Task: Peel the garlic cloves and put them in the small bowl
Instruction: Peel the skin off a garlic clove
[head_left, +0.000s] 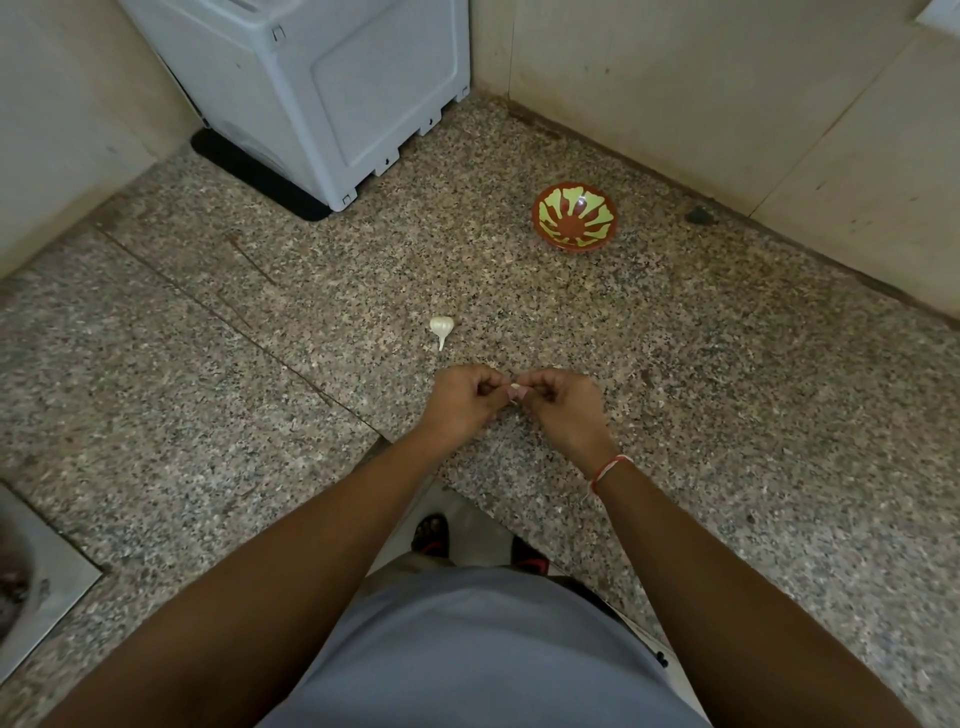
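Together, both hands (511, 397) pinching pale garlic clove (514, 387)

Speckled polished granite counter (675, 389) beneath the grip; beyond it a glossy red-and-green glazed bowl (574, 216) and papery white garlic bulb (441, 327); far left, a smooth grey plastic appliance (322, 93).
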